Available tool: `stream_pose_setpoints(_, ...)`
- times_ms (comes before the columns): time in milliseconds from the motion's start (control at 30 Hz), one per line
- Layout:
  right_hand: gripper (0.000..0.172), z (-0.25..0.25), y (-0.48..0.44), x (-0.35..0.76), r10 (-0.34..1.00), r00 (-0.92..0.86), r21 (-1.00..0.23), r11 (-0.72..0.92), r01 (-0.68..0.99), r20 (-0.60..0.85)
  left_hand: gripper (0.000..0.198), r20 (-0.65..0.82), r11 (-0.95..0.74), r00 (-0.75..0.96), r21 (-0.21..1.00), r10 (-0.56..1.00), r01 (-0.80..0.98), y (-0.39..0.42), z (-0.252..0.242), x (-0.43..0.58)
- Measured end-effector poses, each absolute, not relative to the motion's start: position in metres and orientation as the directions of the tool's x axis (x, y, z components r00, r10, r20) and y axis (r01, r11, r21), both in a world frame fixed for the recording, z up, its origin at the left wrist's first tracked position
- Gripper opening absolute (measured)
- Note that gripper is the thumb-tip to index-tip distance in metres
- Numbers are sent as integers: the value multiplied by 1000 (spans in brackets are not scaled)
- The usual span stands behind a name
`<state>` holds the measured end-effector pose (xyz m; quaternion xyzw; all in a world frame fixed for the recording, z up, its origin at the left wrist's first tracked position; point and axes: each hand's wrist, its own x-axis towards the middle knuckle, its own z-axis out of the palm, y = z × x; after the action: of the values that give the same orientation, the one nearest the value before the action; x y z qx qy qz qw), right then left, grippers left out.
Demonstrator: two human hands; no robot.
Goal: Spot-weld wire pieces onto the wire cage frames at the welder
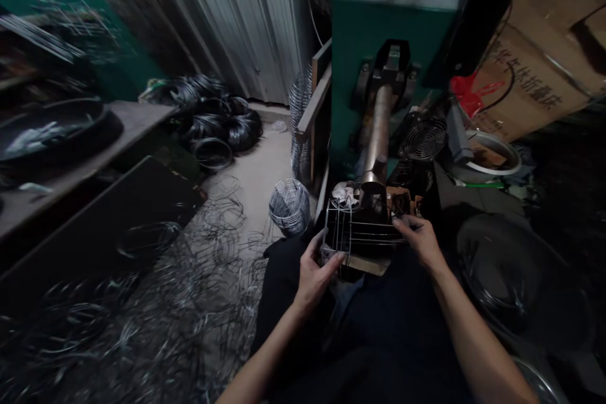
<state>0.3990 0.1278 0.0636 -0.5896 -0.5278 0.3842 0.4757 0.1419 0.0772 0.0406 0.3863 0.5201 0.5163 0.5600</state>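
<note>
Dim workshop. Corrugated metal wall (237,12) at back, concrete floor (258,164) strewn with loose wire rings.

Small rectangular frame of thin silver wire (364,233) sits just above the person's lap, right up against the base of the brown metal cylinder (379,132) that juts from the green machine cabinet (355,44). Left hand (316,274) grips the frame's near left corner, thumb over the wire, fingers curled beneath. Right hand (421,240) pinches the horizontal wires at the frame's right end, fingers bent over them.

Just left of the frame, on the floor: round domed wire basket (290,205). Right of the cylinder: round black fan guard (423,137), then a white bowl (492,154) and a brown cardboard box with printed characters (534,69) above it. Farther left: coils of black wire (218,120) piled near the wall, and a long wooden shelf (137,120) carrying a dark round pan.
</note>
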Motion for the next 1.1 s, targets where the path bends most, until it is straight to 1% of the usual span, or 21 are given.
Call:
stream_pose_setpoints(100,58,62,132,405,986,158,-965,3,264,47,71,-162,147,-63,971,985,-190,81,41,147)
stream_pose_setpoints(300,59,53,139,414,980,199,-968,-35,249,15,79,-202,189,-29,951,979,-246,88,40,157)
stream_pose_setpoints(533,60,44,150,424,980,197,-966,-23,256,29,76,-148,134,-61,971,987,-198,97,41,162)
stream_pose_setpoints(800,58,46,157,426,979,200,-969,-11,246,40,78,-159,142,-88,973,983,-180,104,50,164)
stream_pose_setpoints(933,59,46,161,427,978,207,-971,-13,239,38,76,-164,146,-63,963,984,-225,110,49,165)
stream_pose_setpoints(1100,57,43,167,426,970,241,-978,-21,208,31,83,-191,186,16,932,982,-311,116,47,170)
